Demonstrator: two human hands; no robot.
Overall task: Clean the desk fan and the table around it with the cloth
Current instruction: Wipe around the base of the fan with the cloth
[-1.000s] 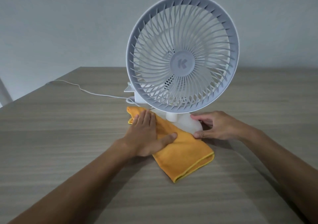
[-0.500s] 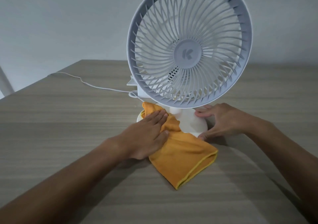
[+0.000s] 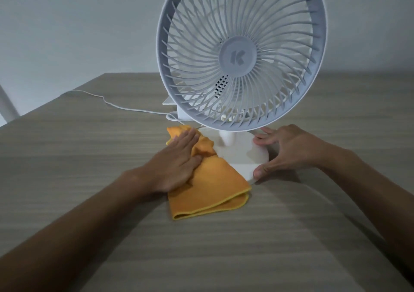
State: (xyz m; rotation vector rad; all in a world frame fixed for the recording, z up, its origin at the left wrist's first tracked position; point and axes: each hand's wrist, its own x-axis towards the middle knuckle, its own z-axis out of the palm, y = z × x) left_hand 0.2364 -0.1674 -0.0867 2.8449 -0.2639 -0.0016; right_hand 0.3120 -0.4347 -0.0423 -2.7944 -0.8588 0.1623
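Wiping base (image 3: 244, 155) with cloth (image 3: 208, 186) under flat left hand (image 3: 177, 164); right hand (image 3: 289, 152) fingers (image 3: 261, 173) loosely gripping base rim. Risk: snagging cable (image 3: 125, 107), tipping top-heavy fan (image 3: 240, 54) on surface (image 3: 89, 168).

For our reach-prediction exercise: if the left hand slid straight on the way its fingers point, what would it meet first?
Probably the fan's white cord, just beyond the fingertips of the left hand on the cloth; depth is unclear.

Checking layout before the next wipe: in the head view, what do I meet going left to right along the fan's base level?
left hand pressing flat on the orange cloth → white fan base → right hand gripping the base's right edge.
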